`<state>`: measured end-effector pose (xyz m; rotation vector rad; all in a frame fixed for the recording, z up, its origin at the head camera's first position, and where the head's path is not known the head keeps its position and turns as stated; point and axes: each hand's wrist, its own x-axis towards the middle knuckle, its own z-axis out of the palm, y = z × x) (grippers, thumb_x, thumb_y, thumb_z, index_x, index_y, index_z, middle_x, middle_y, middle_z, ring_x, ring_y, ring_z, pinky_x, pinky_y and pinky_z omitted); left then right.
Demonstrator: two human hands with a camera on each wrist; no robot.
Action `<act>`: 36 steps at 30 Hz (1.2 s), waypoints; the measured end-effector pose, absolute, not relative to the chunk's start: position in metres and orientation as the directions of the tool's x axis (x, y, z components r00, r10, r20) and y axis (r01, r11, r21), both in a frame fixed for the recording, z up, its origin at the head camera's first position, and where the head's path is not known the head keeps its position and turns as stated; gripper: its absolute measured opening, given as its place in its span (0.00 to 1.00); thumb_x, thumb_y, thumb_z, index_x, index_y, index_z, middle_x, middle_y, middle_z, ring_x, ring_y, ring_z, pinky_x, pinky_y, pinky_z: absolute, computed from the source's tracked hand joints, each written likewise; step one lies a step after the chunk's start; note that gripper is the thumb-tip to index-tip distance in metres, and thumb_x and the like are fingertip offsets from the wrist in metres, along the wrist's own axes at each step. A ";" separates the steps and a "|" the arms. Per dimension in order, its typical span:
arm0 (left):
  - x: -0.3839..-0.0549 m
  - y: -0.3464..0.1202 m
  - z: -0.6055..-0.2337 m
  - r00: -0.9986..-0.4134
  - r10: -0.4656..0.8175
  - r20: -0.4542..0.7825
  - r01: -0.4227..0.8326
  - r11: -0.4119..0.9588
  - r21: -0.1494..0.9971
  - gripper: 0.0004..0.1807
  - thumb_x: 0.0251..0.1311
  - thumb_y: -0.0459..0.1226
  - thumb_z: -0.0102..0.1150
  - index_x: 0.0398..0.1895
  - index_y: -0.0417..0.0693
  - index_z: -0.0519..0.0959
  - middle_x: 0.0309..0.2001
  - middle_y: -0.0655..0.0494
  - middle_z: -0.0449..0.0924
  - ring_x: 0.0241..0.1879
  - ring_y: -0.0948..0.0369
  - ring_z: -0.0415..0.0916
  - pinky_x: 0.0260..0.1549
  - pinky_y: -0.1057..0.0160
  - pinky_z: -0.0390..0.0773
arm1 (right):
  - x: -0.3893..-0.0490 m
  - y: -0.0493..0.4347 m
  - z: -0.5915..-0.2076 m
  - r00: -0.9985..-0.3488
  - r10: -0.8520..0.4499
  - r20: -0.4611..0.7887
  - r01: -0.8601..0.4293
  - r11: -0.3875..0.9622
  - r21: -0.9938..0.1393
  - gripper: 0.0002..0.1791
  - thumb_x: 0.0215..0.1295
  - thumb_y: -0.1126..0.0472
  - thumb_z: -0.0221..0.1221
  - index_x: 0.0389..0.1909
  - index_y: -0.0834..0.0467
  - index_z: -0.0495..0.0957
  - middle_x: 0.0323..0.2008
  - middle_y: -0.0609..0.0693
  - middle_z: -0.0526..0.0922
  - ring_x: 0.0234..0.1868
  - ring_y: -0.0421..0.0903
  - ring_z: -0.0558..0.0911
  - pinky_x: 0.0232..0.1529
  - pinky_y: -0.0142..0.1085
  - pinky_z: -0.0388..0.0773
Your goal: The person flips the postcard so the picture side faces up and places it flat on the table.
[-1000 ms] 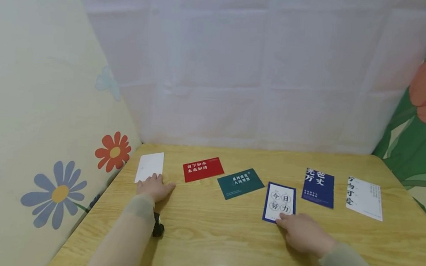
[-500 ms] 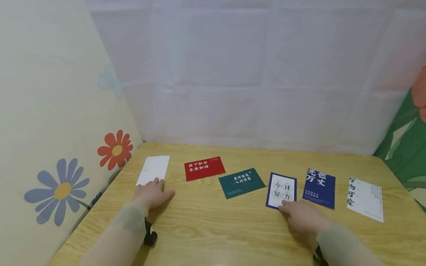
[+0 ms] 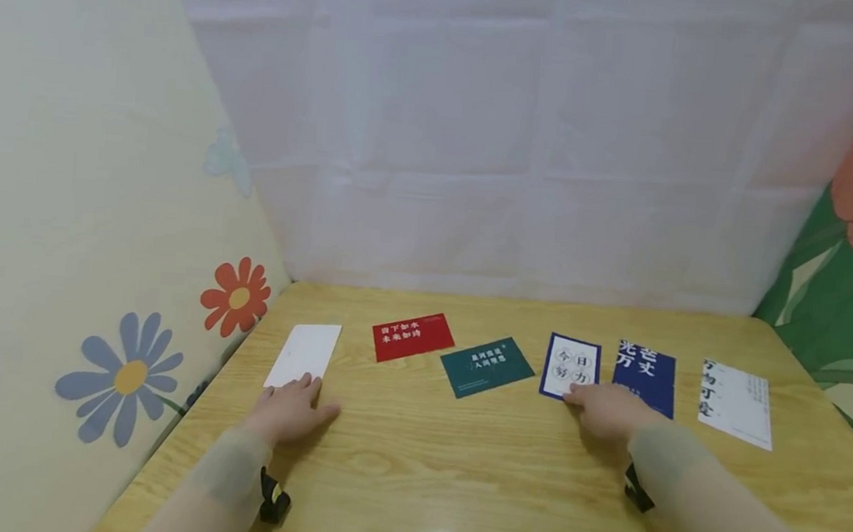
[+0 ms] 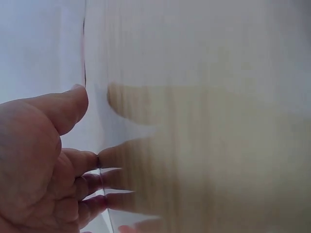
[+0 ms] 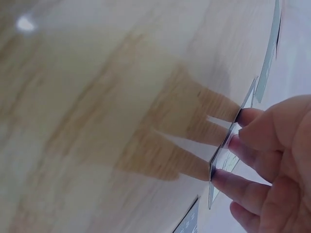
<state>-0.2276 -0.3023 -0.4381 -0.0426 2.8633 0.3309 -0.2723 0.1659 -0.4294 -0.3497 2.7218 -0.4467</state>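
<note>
My left hand [image 3: 293,410] lies near the left side of the table with its fingers spread, fingertips on the near edge of a plain white card [image 3: 309,350]. In the left wrist view the thumb [image 4: 73,107] stands apart from the other fingers. Farther right, my right hand [image 3: 608,411] rests extended fingertips on the lower right corner of a blue-bordered white card [image 3: 570,352] printed with four circled characters. From the right wrist, its fingers [image 5: 240,187] reach straight onto this card, and the thumb is above them. The hand partly covers a dark blue card [image 3: 645,375].
A red card [image 3: 413,338] and a dark green card [image 3: 488,368] lie between the hands. At far right is a white card with black characters [image 3: 737,405]. Behind the wooden table [image 3: 411,465] hangs a white cloth [image 3: 444,134]; a flower-painted wall [image 3: 98,232] borders its left side.
The blue-bordered card has slid away from me under my right fingertips, up beside the dark blue card. My left hand has drawn the plain white card nearer and turned it slightly.
</note>
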 end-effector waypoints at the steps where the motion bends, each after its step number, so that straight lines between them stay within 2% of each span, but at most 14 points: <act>1: -0.225 -0.302 -0.438 -0.966 0.005 -0.259 -0.053 0.975 0.218 0.46 0.64 0.62 0.46 0.69 0.30 0.59 0.69 0.30 0.54 0.68 0.35 0.49 0.63 0.32 0.42 | -0.273 0.166 -0.429 -0.905 -0.285 -0.315 -0.166 0.920 -0.354 0.26 0.68 0.67 0.46 0.65 0.47 0.72 0.70 0.52 0.64 0.69 0.65 0.59 0.64 0.63 0.52; 6: -0.207 -0.302 -0.435 -0.964 0.045 -0.263 -0.009 0.980 0.200 0.47 0.63 0.63 0.47 0.68 0.29 0.60 0.69 0.29 0.55 0.68 0.35 0.51 0.62 0.31 0.45 | -0.273 0.166 -0.426 -0.902 -0.285 -0.325 -0.168 0.924 -0.344 0.25 0.68 0.67 0.48 0.65 0.48 0.72 0.69 0.54 0.64 0.68 0.65 0.59 0.63 0.64 0.53; 11: -0.189 -0.299 -0.431 -0.959 0.106 -0.262 0.054 0.978 0.200 0.48 0.60 0.63 0.51 0.67 0.30 0.63 0.68 0.30 0.58 0.67 0.35 0.55 0.61 0.30 0.46 | -0.275 0.166 -0.423 -0.898 -0.317 -0.306 -0.225 0.927 -0.302 0.24 0.68 0.67 0.48 0.63 0.51 0.74 0.68 0.56 0.67 0.67 0.65 0.62 0.63 0.62 0.56; 17: -0.172 -0.295 -0.431 -0.946 0.179 -0.271 0.124 0.971 0.206 0.46 0.58 0.63 0.55 0.66 0.34 0.67 0.68 0.36 0.62 0.67 0.38 0.57 0.61 0.30 0.46 | -0.279 0.167 -0.425 -0.896 -0.323 -0.304 -0.229 0.924 -0.307 0.23 0.68 0.67 0.49 0.62 0.52 0.75 0.67 0.55 0.68 0.67 0.64 0.63 0.64 0.61 0.57; 21: -0.163 -0.291 -0.432 -0.932 0.267 -0.245 0.204 0.946 0.252 0.44 0.58 0.62 0.56 0.66 0.37 0.69 0.68 0.41 0.64 0.67 0.40 0.59 0.61 0.31 0.45 | -0.282 0.169 -0.427 -0.894 -0.321 -0.312 -0.224 0.925 -0.308 0.23 0.69 0.66 0.48 0.62 0.51 0.75 0.67 0.55 0.68 0.67 0.64 0.63 0.63 0.62 0.57; 27: -0.154 -0.286 -0.430 -0.876 0.411 -0.253 0.320 0.887 0.334 0.38 0.60 0.60 0.55 0.65 0.44 0.71 0.68 0.49 0.66 0.68 0.44 0.59 0.62 0.32 0.46 | -0.285 0.172 -0.427 -0.894 -0.304 -0.328 -0.205 0.930 -0.305 0.23 0.69 0.66 0.47 0.63 0.51 0.74 0.67 0.57 0.67 0.67 0.65 0.63 0.63 0.63 0.56; 36: -0.145 -0.271 -0.428 -0.780 0.549 -0.301 0.415 0.813 0.408 0.30 0.62 0.58 0.54 0.65 0.57 0.73 0.67 0.64 0.67 0.69 0.53 0.59 0.65 0.38 0.49 | -0.290 0.174 -0.428 -0.894 -0.288 -0.343 -0.186 0.936 -0.300 0.24 0.68 0.67 0.46 0.63 0.51 0.74 0.67 0.58 0.67 0.67 0.65 0.62 0.63 0.63 0.55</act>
